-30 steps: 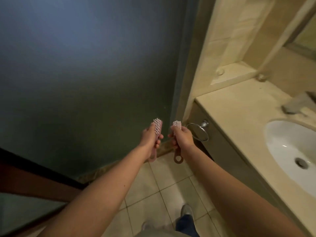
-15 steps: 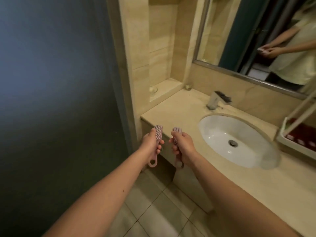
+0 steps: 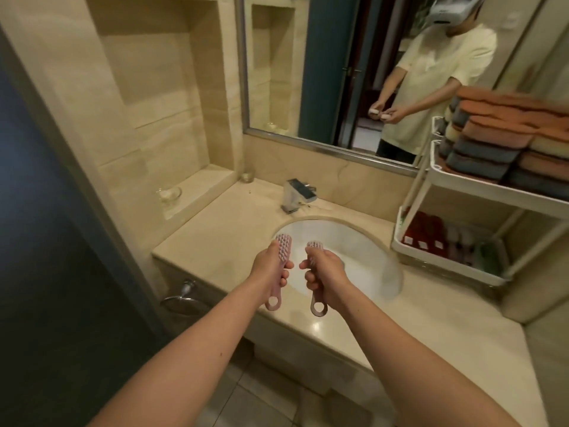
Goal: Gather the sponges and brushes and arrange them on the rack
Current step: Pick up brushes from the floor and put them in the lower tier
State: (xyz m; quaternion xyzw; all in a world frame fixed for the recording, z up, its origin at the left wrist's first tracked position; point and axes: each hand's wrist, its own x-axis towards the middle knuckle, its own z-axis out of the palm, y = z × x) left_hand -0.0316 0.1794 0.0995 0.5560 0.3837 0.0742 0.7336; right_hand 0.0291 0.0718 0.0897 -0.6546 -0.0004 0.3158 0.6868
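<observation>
My left hand (image 3: pixel 268 266) grips a pink scrub brush (image 3: pixel 283 251) by its handle, bristle head up and the ring end hanging below my fist. My right hand (image 3: pixel 324 274) grips a second pink brush (image 3: pixel 314 246) the same way, its brownish ring end below the palm. Both hands are held side by side over the front rim of the white sink (image 3: pixel 363 257). A white two-tier rack (image 3: pixel 462 180) stands on the counter to the right, apart from both hands. Its upper shelf carries stacked orange and grey cloths or sponges (image 3: pixel 498 140). The lower tray holds red and pale items.
A beige stone counter (image 3: pixel 215 238) surrounds the sink, with a chrome tap (image 3: pixel 295 195) at the back. A wall mirror (image 3: pixel 354 72) reflects a person. A glass dish (image 3: pixel 168 195) sits in the tiled niche on the left. A dark door (image 3: pixel 46 241) stands at the left, with a towel ring (image 3: pixel 181 300) below the counter.
The view has swung right from the dark door to the sink, mirror and rack. Both hands keep their grip on the brushes and are now over the sink.
</observation>
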